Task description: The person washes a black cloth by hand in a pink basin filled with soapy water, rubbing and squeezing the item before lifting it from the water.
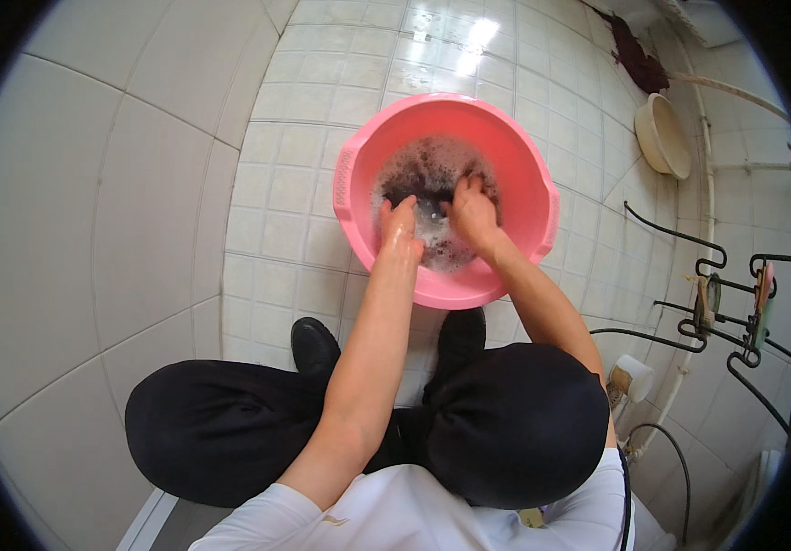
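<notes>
A pink plastic basin (447, 296) sits on the tiled floor in front of me. Foamy water (436, 237) fills its bottom, with a dark wet cloth (423, 180) partly sunk in it. My left hand (401, 226), wet and with fingers apart, is over the left side of the water, its fingertips at the cloth's near edge. On the right, my right hand (472, 210) reaches down into the suds beside the cloth. Foam and water hide its fingertips, so whether it grips the cloth is unclear.
My bent knees (516, 423) and black shoes (315, 346) flank the basin's near side. A tiled wall (161, 206) rises at left. To the right are a cream bowl (664, 138), a black wire rack (719, 313) holding brushes, pipes and a dark red cloth (633, 55).
</notes>
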`<move>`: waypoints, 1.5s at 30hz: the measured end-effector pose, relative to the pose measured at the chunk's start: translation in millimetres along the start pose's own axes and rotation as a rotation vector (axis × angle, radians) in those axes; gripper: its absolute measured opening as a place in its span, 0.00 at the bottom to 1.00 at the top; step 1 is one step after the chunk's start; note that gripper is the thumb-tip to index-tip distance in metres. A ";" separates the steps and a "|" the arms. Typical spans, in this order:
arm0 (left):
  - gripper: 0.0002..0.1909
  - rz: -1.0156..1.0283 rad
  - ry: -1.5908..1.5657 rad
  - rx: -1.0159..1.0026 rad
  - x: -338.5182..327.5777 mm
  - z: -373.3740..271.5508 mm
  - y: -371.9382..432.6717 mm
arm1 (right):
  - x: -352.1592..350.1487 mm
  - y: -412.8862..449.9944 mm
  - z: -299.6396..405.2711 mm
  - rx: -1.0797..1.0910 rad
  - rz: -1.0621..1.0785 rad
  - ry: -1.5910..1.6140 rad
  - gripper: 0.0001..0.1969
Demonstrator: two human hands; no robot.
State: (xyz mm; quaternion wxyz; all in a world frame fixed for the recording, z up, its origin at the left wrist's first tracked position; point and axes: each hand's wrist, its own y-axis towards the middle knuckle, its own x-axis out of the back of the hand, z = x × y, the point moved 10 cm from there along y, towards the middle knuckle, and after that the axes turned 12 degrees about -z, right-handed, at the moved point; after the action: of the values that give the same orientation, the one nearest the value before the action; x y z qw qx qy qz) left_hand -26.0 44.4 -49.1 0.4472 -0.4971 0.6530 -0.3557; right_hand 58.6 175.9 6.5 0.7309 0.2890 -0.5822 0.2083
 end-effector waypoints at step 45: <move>0.25 -0.006 0.240 0.001 15.0 5.5 22.7 | -17.4 -2.7 63.9 0.021 0.209 0.540 0.16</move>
State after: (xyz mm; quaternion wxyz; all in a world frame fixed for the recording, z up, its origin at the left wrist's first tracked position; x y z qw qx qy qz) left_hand -29.9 35.6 -75.1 0.3649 -0.4527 0.7002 -0.4143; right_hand 9.6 131.9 -0.9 0.8309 0.1692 -0.3909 0.3580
